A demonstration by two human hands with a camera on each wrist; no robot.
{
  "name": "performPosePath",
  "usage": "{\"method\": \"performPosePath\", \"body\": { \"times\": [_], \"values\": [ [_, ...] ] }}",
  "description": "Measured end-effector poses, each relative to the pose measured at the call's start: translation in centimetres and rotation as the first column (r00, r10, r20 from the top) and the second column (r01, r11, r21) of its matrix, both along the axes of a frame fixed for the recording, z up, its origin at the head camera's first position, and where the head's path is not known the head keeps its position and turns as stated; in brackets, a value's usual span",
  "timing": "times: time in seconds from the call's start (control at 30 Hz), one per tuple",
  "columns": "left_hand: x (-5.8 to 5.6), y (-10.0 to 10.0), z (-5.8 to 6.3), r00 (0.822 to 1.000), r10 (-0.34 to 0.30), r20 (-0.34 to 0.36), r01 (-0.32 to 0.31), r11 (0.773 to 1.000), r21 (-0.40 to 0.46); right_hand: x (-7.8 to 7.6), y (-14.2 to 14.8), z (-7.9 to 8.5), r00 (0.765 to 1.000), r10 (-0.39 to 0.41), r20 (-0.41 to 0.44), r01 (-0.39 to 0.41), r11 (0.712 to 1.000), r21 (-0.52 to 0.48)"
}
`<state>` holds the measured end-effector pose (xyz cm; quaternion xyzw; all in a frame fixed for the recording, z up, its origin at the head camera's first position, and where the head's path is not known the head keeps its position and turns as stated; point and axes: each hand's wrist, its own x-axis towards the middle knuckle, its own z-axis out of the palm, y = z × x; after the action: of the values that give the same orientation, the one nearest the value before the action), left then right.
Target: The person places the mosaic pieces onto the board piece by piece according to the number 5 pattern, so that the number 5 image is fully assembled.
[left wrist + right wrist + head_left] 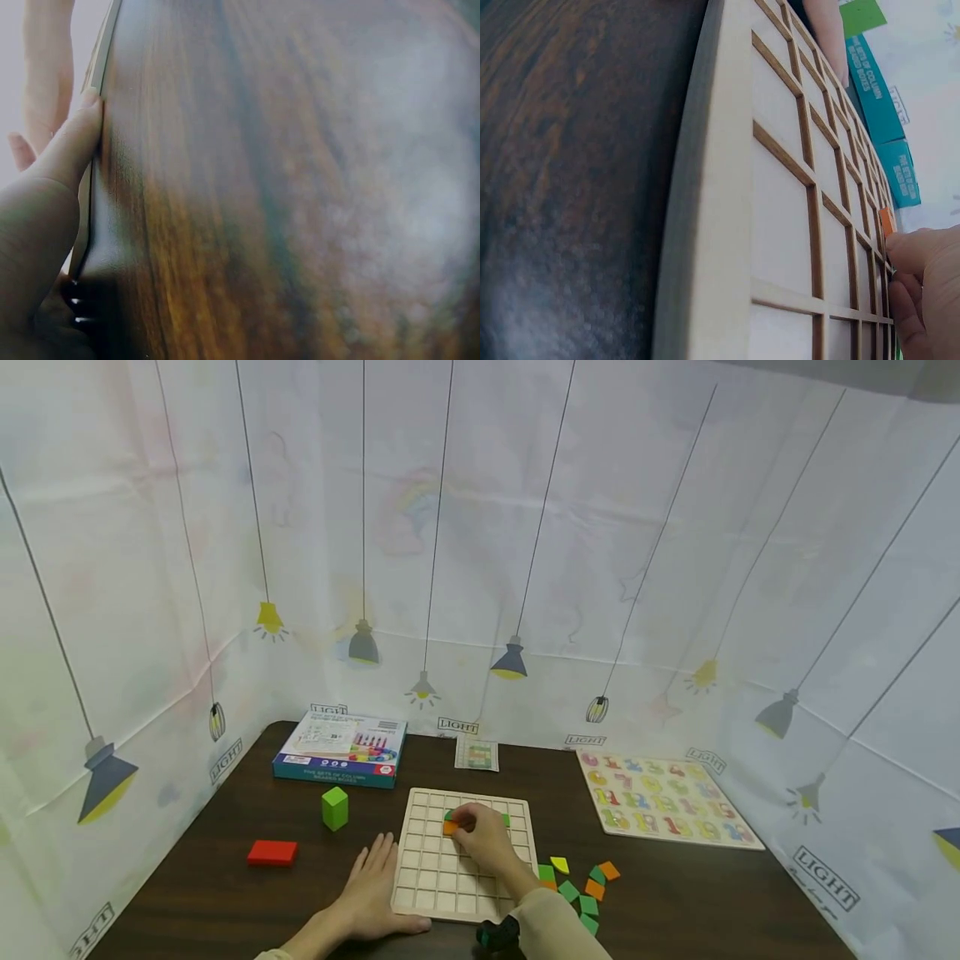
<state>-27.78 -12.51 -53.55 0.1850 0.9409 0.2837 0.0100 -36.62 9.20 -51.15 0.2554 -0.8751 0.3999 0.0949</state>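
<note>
A square wooden grid board lies on the dark table. My left hand rests flat at its left edge, fingers straight, the thumb lying along the near side. Over the upper part of the grid, my right hand holds an orange tile between thumb and fingertips; the right wrist view shows that orange tile at the thumb tip. A green tile peeks out just behind it. Another green tile sits right of the knuckles. The hand hides the cells between.
Loose green and orange tiles and a yellow piece lie right of the board. Leftward are a green block, a red block and a boxed set. A pattern card lies behind; a number puzzle is far right.
</note>
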Motion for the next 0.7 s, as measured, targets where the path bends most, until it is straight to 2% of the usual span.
{"method": "performPosePath", "body": {
  "times": [0.23, 0.53, 0.7],
  "values": [
    [0.04, 0.12, -0.07, 1.000, -0.001, -0.008, 0.001, 1.000, 0.005, -0.26, 0.16, -0.21, 1.000, 0.012, -0.002, -0.012, 1.000, -0.006],
    [0.21, 0.43, 0.65, 1.000, -0.006, -0.012, 0.007, 1.000, 0.027, -0.34, 0.54, -0.27, 1.000, 0.014, -0.026, -0.015, 1.000, -0.017],
    [0.11, 0.23, 0.12, 1.000, 0.017, -0.011, -0.017, 1.000, -0.008, -0.42, 0.31, -0.42, 1.000, 0.013, -0.020, -0.013, 1.000, -0.025]
  ]
}}
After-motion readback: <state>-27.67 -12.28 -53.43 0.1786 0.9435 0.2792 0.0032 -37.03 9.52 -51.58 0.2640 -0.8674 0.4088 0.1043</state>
